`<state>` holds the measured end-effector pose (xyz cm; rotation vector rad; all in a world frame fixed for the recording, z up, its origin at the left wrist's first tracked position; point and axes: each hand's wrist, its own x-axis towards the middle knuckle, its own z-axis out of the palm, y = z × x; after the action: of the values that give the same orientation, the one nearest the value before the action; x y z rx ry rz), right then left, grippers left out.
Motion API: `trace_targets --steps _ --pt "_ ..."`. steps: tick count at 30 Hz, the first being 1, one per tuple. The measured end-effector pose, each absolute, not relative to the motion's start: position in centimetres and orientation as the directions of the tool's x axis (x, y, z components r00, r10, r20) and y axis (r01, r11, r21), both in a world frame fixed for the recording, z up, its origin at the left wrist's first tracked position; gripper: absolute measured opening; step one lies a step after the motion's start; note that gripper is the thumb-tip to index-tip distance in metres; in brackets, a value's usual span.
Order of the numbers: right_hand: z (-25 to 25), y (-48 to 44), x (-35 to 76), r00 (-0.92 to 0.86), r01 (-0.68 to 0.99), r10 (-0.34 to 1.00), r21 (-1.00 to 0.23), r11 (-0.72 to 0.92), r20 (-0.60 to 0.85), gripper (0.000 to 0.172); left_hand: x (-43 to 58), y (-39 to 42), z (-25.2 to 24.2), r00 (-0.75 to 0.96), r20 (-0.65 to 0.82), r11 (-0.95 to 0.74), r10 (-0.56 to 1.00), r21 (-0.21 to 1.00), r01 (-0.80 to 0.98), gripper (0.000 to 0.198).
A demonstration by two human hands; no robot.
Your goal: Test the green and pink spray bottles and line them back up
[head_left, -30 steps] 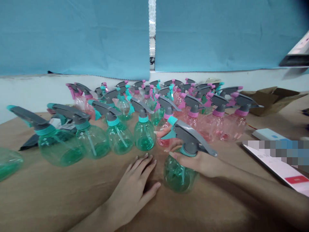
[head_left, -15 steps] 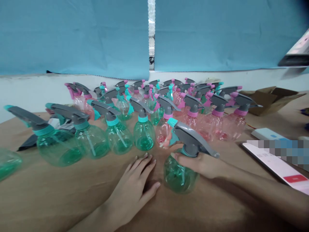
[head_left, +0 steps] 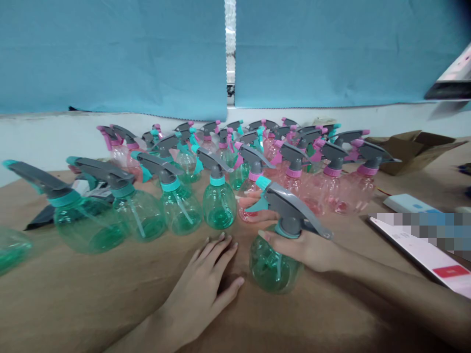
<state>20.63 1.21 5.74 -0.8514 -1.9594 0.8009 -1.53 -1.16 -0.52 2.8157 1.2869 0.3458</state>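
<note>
My right hand (head_left: 305, 249) is wrapped round the neck of a green spray bottle (head_left: 274, 269) with a grey and turquoise trigger head. Some of its fingers reach forward past the turquoise trigger, over the far side of the bottle. To the left, my left hand (head_left: 206, 282) lies flat on the brown table (head_left: 91, 294), fingers stretched out, holding nothing. Just beyond its fingertips stands another green spray bottle (head_left: 220, 203). A pink spray bottle (head_left: 256, 175) is partly hidden behind my right fingers.
Several green and pink spray bottles stand in rows across the table, among them a green bottle (head_left: 182, 211) and a pink bottle (head_left: 331, 181). A phone (head_left: 412, 245) lies at the right, near a white box (head_left: 405, 202). Behind is an opened cardboard box (head_left: 408, 152).
The fingers of my right hand have lifted and straightened around the trigger, and the bottle's head has tipped up slightly. My left hand stays where it was.
</note>
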Motion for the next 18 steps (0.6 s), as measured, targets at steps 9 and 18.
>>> trace_targets --steps 9,18 --pt "5.57 1.41 20.48 -0.413 0.198 0.806 -0.823 0.533 0.423 0.033 -1.56 -1.16 -0.57 0.627 0.198 -0.653 0.754 0.118 0.748 0.050" --pt "5.69 1.40 20.44 -0.405 0.154 0.806 -0.837 0.526 0.432 0.021 -1.46 -1.16 -0.46 0.632 0.189 -0.656 0.751 0.107 0.747 0.050"
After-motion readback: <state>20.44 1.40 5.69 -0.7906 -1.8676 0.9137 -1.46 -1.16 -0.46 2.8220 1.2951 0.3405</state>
